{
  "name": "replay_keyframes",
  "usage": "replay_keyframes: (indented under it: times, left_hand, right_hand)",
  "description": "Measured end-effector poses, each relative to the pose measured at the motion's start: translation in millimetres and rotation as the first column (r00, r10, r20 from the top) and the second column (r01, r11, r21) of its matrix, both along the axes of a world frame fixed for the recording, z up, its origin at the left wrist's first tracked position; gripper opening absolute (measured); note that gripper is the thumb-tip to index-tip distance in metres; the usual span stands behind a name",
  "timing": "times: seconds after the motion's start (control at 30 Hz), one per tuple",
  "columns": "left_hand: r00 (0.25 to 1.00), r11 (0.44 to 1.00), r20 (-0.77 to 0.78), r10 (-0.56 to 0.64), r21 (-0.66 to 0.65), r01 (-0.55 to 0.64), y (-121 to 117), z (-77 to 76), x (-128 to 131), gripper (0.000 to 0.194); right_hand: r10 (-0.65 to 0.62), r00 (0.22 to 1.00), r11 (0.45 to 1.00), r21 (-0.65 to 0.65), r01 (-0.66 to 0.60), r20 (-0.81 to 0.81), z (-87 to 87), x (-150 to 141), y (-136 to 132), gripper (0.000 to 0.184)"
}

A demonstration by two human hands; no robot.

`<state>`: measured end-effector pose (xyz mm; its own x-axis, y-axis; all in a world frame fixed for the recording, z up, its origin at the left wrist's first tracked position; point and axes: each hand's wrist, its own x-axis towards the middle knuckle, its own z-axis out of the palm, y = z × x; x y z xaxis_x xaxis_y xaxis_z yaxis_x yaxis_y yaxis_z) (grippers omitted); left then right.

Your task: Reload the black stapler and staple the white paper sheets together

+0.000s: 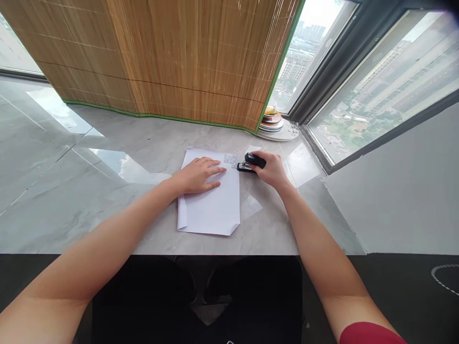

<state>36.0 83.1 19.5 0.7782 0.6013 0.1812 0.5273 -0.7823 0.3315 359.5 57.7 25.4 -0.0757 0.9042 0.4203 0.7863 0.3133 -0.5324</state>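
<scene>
White paper [211,210] lies on the grey marble-look counter, its lower right corner bent and its left edge curled over. Some dark print or writing shows near its upper right. My left hand [201,176] rests flat on the sheet with the fingers spread. In my right hand [271,169] is a black stapler [255,160], gripped from the right side. Its jaws are apart, and the front end is at the right edge of the paper, close to the print. Whether the edge sits between the jaws I cannot tell.
A bamboo blind [179,62] with green edging hangs down to the counter [107,200] behind the paper. Stacked plates [271,125] stand at the back right by the window frame [322,62]. A white wall [401,191] bounds the right side.
</scene>
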Motion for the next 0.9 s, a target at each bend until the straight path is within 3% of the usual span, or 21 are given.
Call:
replay_keyframes:
  times: [0.27, 0.43, 0.63, 0.73, 0.9]
  left_hand:
    - [0.999, 0.999, -0.015, -0.047, 0.023, 0.048, -10.8, 2.5, 6.4, 0.057]
    - [0.997, 0.995, 0.037, 0.070, -0.070, -0.067, -7.7, -3.2, 6.0, 0.072]
    - [0.971, 0.993, 0.231, 0.066, -0.107, -0.042, 0.4, -2.4, 4.0, 0.034]
    - [0.955, 0.994, 0.295, 0.044, -0.104, -0.014, -1.4, 3.4, 4.7, 0.026]
    - [0.943, 0.996, 0.332, 0.019, -0.085, 0.010, -4.6, 10.2, 5.6, 0.025]
  right_hand:
    - [0.125, 0.992, 0.992, -0.032, -0.124, 0.026, 9.0, -14.8, -8.9, 0.033]
    - [0.143, 0.989, 0.989, -0.023, -0.143, 0.032, 10.4, -17.2, -11.6, 0.031]
    - [0.054, 0.998, 0.999, 0.003, -0.054, 0.046, 8.0, -15.6, -9.8, 0.032]
    - [0.011, 0.999, 0.999, 0.030, -0.013, 0.051, 7.6, -15.0, -8.4, 0.032]
    - [0.137, 0.990, 0.991, -0.014, -0.136, 0.045, 11.1, -16.6, -11.4, 0.028]
